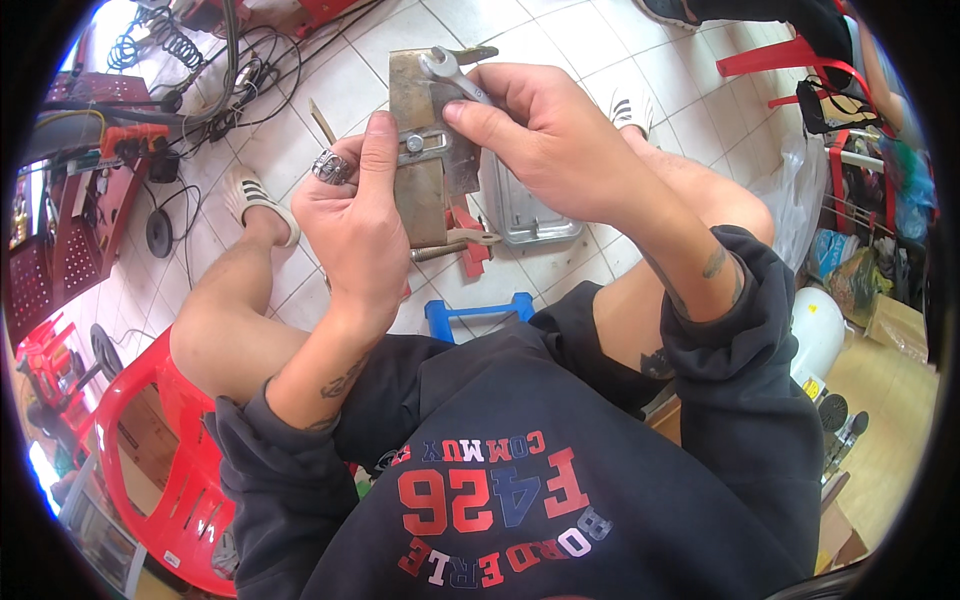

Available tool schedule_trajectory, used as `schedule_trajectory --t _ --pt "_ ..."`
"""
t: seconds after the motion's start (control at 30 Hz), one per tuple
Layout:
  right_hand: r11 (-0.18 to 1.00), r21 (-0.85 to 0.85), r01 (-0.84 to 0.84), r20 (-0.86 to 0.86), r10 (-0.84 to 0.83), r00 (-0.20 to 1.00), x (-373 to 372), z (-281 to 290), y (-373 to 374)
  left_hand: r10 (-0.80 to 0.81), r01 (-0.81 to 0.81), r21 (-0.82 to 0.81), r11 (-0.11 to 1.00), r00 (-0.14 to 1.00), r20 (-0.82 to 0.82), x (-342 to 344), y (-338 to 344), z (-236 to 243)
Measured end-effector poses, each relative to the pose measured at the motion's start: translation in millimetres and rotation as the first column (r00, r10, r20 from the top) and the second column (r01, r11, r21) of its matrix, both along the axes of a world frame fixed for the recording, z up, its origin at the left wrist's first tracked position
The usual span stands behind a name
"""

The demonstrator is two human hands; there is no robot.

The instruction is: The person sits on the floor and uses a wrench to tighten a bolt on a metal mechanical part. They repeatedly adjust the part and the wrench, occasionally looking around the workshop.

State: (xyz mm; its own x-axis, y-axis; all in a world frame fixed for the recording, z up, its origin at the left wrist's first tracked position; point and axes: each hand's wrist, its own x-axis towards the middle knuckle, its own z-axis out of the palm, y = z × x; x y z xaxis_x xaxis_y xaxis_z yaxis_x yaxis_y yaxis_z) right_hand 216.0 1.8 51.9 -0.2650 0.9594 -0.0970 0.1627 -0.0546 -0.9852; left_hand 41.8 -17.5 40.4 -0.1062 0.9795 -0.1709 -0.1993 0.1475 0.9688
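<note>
My left hand (352, 225) grips a worn, brownish flat metal piece (422, 215), its thumb pressed beside a slotted silver bracket (432, 146). A bolt head (414, 143) sits in the bracket's slot. My right hand (560, 135) is closed around an open-end wrench (447, 68), with the thumb along its shank. The wrench's jaw lies over the upper part of the metal piece, apart from the bolt. Most of the wrench's shank is hidden in the right palm. A dark plate (462, 165) stands behind the bracket, close to my right thumb.
Below my hands, a silver metal tray (548, 237), a red metal part (471, 262) and a blue stool (480, 309) are on the tiled floor. A red chair (165, 490) is at my left. Cables (265, 75) lie far left; another person's leg (760, 12) shows far right.
</note>
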Motion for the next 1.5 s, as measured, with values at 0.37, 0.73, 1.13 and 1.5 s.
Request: schedule_trajectory --t 0.37,0.73,1.13,1.5 --pt "0.995 -0.094 -0.021 -0.037 0.017 0.999 -2 21 -5 0.066 -0.068 0.021 0.997 0.995 0.068 1 2 0" --pt "0.993 -0.099 -0.065 -0.027 0.062 0.998 1 12 -3 -0.053 0.053 -0.053 0.997 0.999 0.002 -7 2 -2" --pt "0.987 -0.159 -0.020 0.193 0.051 0.980 3 20 -1 0.092 -0.089 -0.043 0.995 0.994 0.063 1 1 -2" --pt "0.975 -0.008 -0.223 0.270 0.217 0.938 27 42 0 0.123 -0.122 -0.043 0.992 0.992 0.019 2 7 -1"
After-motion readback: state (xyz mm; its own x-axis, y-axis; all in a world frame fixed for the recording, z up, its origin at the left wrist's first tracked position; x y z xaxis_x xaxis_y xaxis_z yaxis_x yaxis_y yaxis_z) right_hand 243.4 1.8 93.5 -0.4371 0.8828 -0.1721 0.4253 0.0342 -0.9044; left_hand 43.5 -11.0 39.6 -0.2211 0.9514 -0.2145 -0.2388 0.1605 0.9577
